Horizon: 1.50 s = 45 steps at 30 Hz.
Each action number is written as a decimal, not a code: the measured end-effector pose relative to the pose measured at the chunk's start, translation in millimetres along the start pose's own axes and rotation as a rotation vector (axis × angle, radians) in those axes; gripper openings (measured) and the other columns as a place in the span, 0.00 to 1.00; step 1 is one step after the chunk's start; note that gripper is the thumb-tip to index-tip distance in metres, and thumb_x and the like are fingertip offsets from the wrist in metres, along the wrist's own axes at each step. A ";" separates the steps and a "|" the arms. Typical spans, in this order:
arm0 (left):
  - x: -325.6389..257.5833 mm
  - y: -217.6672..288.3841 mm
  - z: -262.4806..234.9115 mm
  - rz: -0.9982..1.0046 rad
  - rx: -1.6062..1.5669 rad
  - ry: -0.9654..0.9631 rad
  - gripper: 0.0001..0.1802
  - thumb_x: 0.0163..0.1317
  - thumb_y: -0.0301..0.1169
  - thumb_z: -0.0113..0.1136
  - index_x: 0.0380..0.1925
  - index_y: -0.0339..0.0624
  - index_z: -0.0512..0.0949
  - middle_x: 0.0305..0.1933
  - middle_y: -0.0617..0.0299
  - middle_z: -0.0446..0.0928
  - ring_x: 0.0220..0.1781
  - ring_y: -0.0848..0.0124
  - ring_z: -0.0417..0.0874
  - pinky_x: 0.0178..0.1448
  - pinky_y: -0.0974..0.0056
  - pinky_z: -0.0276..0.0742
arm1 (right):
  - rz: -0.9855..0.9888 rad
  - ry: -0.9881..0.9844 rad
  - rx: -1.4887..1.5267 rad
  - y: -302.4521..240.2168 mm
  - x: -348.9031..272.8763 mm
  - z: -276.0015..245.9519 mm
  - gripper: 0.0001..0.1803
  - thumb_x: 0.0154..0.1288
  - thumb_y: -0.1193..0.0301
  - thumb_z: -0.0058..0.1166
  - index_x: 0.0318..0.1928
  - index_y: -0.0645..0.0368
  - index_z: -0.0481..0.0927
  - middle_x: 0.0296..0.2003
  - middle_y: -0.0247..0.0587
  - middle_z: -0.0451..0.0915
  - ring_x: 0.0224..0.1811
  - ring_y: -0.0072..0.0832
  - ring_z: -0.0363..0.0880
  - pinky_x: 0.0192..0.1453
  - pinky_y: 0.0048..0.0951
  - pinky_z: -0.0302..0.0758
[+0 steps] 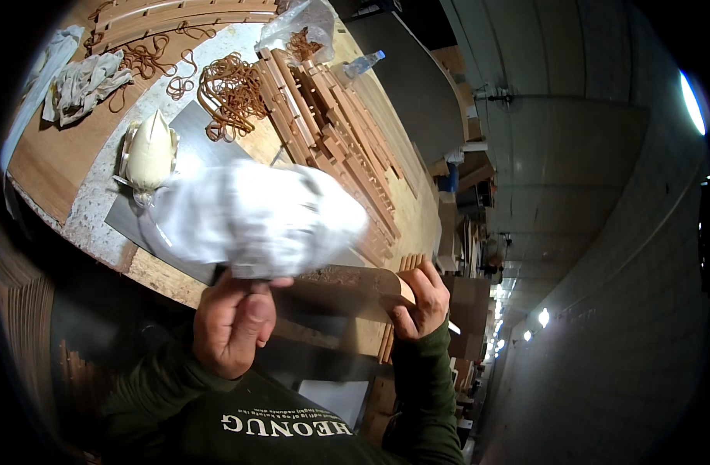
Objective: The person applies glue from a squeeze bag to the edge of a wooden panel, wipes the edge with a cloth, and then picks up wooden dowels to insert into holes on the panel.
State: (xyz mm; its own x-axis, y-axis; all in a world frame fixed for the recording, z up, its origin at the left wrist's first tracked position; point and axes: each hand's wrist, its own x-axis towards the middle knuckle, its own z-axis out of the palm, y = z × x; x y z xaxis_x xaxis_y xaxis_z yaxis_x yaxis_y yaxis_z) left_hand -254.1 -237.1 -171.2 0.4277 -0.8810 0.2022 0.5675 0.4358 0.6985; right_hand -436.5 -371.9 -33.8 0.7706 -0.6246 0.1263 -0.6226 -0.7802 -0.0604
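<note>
My left hand (231, 325) is closed around a bunched white cloth (254, 221), which is blurred with motion. The cloth lies over a dark, flat wooden piece (347, 291) that I hold out in front of my chest. My right hand (421, 298) grips the right end of that wooden piece, fingers wrapped over its edge. Both hands are above the near edge of a wooden workbench (53, 163).
On the bench lie a cream-coloured squeeze bottle (148, 155) on a grey metal sheet (192, 128), a heap of rubber bands (231, 93), rows of wooden slats (331, 132), crumpled rags (84, 81), a plastic bag (300, 31) and a water bottle (362, 63). Stacked wood stands at the right.
</note>
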 end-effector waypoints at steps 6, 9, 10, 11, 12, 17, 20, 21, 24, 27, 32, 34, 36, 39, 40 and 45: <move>8.1 -7.5 12.7 -0.071 0.372 -0.295 0.13 0.64 0.30 0.47 0.43 0.32 0.69 0.25 0.50 0.74 0.21 0.54 0.76 0.25 0.63 0.69 | 0.017 0.018 -0.029 -0.6 -1.0 -2.0 0.20 0.40 0.61 0.49 0.27 0.67 0.74 0.21 0.48 0.66 0.24 0.43 0.66 0.28 0.34 0.66; 6.0 5.1 7.8 -0.216 0.028 -0.070 0.14 0.66 0.33 0.45 0.43 0.33 0.70 0.19 0.61 0.71 0.15 0.74 0.70 0.21 0.71 0.63 | 0.005 0.011 -0.040 1.3 -0.8 -0.9 0.18 0.39 0.62 0.50 0.27 0.67 0.74 0.21 0.48 0.65 0.24 0.44 0.66 0.28 0.34 0.66; 4.6 -0.6 5.3 -0.034 -0.002 0.045 0.14 0.67 0.34 0.43 0.43 0.34 0.71 0.17 0.71 0.66 0.17 0.87 0.62 0.20 0.77 0.57 | 0.005 0.014 -0.038 -0.7 0.8 0.1 0.18 0.39 0.62 0.50 0.27 0.67 0.74 0.21 0.48 0.65 0.24 0.44 0.66 0.28 0.34 0.66; 1.6 -9.8 6.3 -0.092 0.017 0.016 0.13 0.67 0.33 0.44 0.42 0.34 0.71 0.16 0.68 0.68 0.16 0.81 0.65 0.20 0.73 0.59 | 0.010 0.013 -0.047 -2.6 2.8 0.9 0.17 0.40 0.63 0.50 0.27 0.66 0.74 0.20 0.48 0.65 0.24 0.43 0.66 0.28 0.34 0.66; 0.3 -16.0 8.7 -0.147 0.030 -0.013 0.13 0.66 0.33 0.45 0.42 0.34 0.71 0.16 0.64 0.69 0.15 0.75 0.69 0.19 0.69 0.61 | 0.002 0.002 -0.054 -2.3 2.9 -1.2 0.16 0.39 0.65 0.51 0.28 0.64 0.74 0.22 0.48 0.65 0.25 0.44 0.67 0.28 0.35 0.67; 11.0 -7.5 7.8 -0.134 0.362 -0.231 0.13 0.63 0.31 0.48 0.43 0.33 0.71 0.27 0.54 0.76 0.20 0.64 0.75 0.27 0.66 0.70 | 0.009 -0.005 -0.064 0.4 -0.9 -3.4 0.14 0.35 0.70 0.52 0.29 0.62 0.74 0.24 0.48 0.66 0.27 0.46 0.69 0.29 0.38 0.68; 8.8 3.5 8.5 -0.077 0.023 0.136 0.17 0.69 0.35 0.39 0.40 0.31 0.72 0.14 0.72 0.63 0.16 0.86 0.60 0.20 0.79 0.54 | 0.007 -0.007 -0.064 1.6 -4.3 -2.0 0.15 0.35 0.69 0.52 0.28 0.63 0.73 0.24 0.48 0.66 0.27 0.46 0.68 0.30 0.38 0.66; 3.0 -5.6 9.6 -0.079 -0.009 0.101 0.16 0.68 0.35 0.41 0.39 0.31 0.71 0.14 0.67 0.65 0.16 0.81 0.64 0.21 0.76 0.57 | -0.006 0.011 -0.085 -0.1 -1.4 -0.2 0.15 0.35 0.67 0.50 0.27 0.63 0.73 0.23 0.48 0.66 0.26 0.46 0.67 0.30 0.37 0.65; 4.3 -20.0 24.2 -0.049 0.364 -0.257 0.13 0.63 0.31 0.47 0.42 0.32 0.70 0.22 0.43 0.71 0.26 0.47 0.75 0.27 0.58 0.69 | -0.015 0.050 -0.156 -2.5 0.0 -0.5 0.17 0.36 0.64 0.46 0.26 0.64 0.73 0.22 0.47 0.64 0.24 0.44 0.64 0.30 0.35 0.63; 10.6 -3.6 10.1 -0.210 0.277 -0.245 0.13 0.65 0.33 0.45 0.41 0.33 0.70 0.18 0.56 0.71 0.18 0.67 0.74 0.24 0.68 0.66 | -0.025 0.043 -0.172 0.2 -2.6 -0.7 0.16 0.34 0.64 0.45 0.26 0.63 0.72 0.22 0.46 0.64 0.24 0.44 0.63 0.31 0.35 0.61; 2.2 -13.5 11.7 -0.134 0.346 -0.162 0.13 0.65 0.32 0.44 0.37 0.33 0.72 0.23 0.53 0.74 0.22 0.64 0.76 0.27 0.65 0.69 | -0.009 0.039 -0.185 -2.0 -3.7 0.0 0.17 0.35 0.64 0.48 0.26 0.63 0.72 0.22 0.47 0.64 0.25 0.45 0.64 0.31 0.36 0.61; 2.9 -19.9 27.7 -0.205 0.390 -0.241 0.14 0.64 0.34 0.46 0.34 0.33 0.75 0.27 0.42 0.74 0.30 0.50 0.79 0.33 0.61 0.73 | -0.015 0.040 -0.163 0.4 -2.9 -3.3 0.15 0.36 0.66 0.52 0.26 0.63 0.71 0.23 0.47 0.64 0.26 0.45 0.65 0.30 0.37 0.62; 6.1 -19.0 21.0 -0.264 0.298 -0.222 0.15 0.64 0.36 0.47 0.35 0.33 0.75 0.21 0.48 0.73 0.24 0.58 0.79 0.30 0.63 0.71 | -0.015 0.056 -0.127 3.5 -6.9 -2.2 0.16 0.38 0.65 0.50 0.28 0.64 0.72 0.23 0.48 0.65 0.26 0.46 0.67 0.30 0.37 0.64; 12.5 -33.3 5.7 -0.368 0.258 -0.115 0.17 0.67 0.38 0.43 0.39 0.34 0.72 0.14 0.69 0.64 0.15 0.82 0.63 0.20 0.74 0.61 | -0.070 0.113 -0.059 11.5 -1.8 1.9 0.17 0.43 0.63 0.48 0.29 0.65 0.73 0.23 0.48 0.65 0.24 0.43 0.68 0.29 0.34 0.66; 14.6 -35.0 2.0 -0.315 0.285 -0.070 0.17 0.68 0.40 0.40 0.41 0.35 0.70 0.14 0.71 0.62 0.13 0.84 0.61 0.17 0.77 0.59 | -0.052 0.113 -0.012 9.3 -1.6 -1.2 0.17 0.44 0.62 0.48 0.29 0.65 0.73 0.23 0.48 0.65 0.24 0.43 0.68 0.29 0.34 0.66; 8.7 -17.0 7.3 -0.286 0.278 -0.108 0.18 0.68 0.39 0.39 0.40 0.34 0.69 0.14 0.69 0.61 0.13 0.83 0.60 0.17 0.76 0.59 | 0.047 0.054 0.034 14.6 -16.0 -9.8 0.15 0.46 0.66 0.55 0.34 0.61 0.74 0.30 0.48 0.71 0.34 0.46 0.72 0.36 0.37 0.69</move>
State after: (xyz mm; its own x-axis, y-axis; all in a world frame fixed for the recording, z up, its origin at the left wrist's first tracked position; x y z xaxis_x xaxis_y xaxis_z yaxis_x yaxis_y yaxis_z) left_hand -265.2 -253.5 -176.2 0.1958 -0.9801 0.0338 0.4351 0.1177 0.8926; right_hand -459.3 -372.9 -27.0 0.7318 -0.6584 0.1761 -0.6520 -0.7515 -0.1006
